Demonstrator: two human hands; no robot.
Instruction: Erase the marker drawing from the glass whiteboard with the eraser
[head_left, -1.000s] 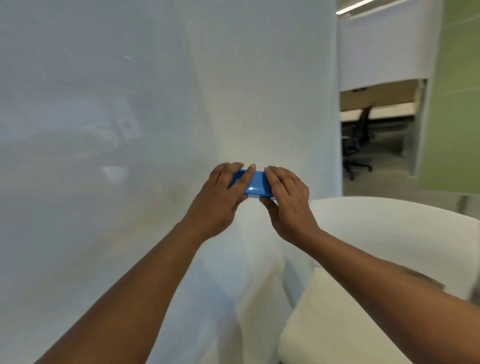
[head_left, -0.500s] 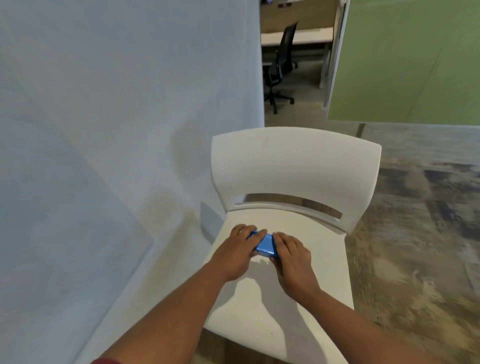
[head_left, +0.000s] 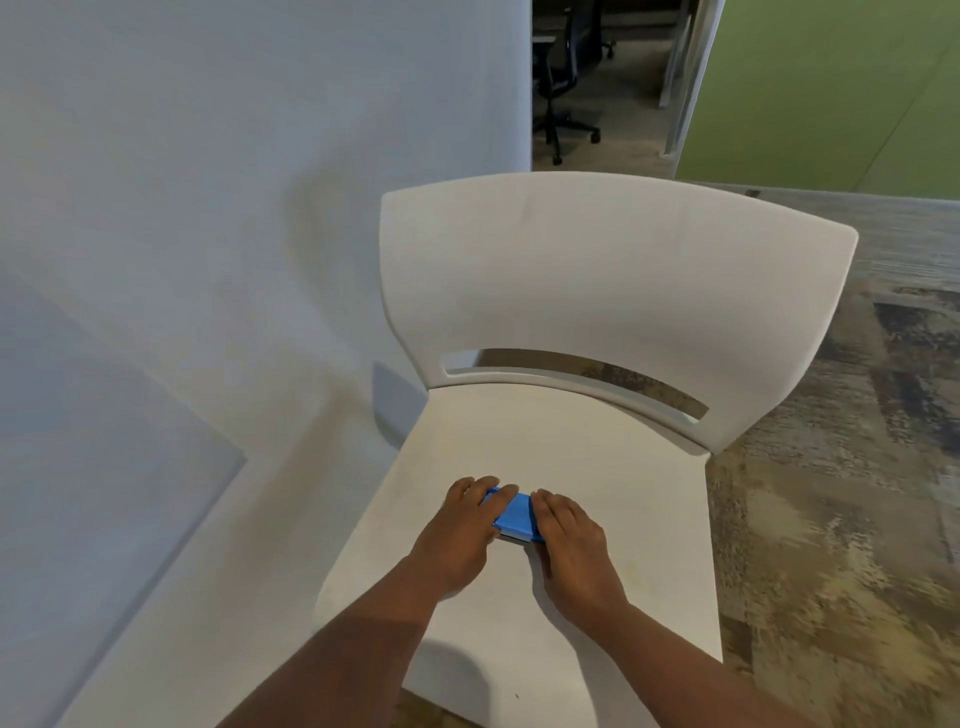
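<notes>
A blue eraser (head_left: 514, 514) with a pale felt underside lies on the seat of a white plastic chair (head_left: 597, 291). My left hand (head_left: 460, 535) grips its left end and my right hand (head_left: 571, 545) grips its right end, fingers curled over the top. The glass whiteboard (head_left: 88, 467) shows at the lower left as a pale bluish pane on the wall. No marker drawing is visible on the part of the board in view.
The white chair stands against a light grey wall (head_left: 234, 156). Patterned grey-brown carpet (head_left: 841, 519) spreads to the right. A black office chair (head_left: 563, 78) and a green wall panel (head_left: 831, 88) are at the back.
Both hands carried the eraser from in front of the whiteboard down onto the chair seat. My view swung down and right from the board to the chair.
</notes>
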